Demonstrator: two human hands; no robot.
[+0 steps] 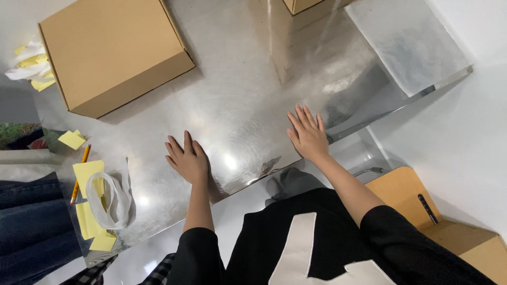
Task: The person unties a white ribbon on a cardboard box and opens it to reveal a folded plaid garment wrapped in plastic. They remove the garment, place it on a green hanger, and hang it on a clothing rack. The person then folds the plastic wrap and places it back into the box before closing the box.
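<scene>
Resting flat on the steel surface (237, 105), left hand (187, 158) and right hand (308, 136), each grip wide, holding nothing. Cut off at top edge: second cardboard box (301, 5).

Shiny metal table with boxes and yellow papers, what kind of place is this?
Probably a packing workroom. Both hands, left and right, rest flat on a shiny steel table beside a closed brown cardboard box, yellow paper notes and an orange pencil.

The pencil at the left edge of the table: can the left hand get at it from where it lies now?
Probably yes. The left hand lies flat on the metal table, and only bare surface separates it from the pencil.
</scene>
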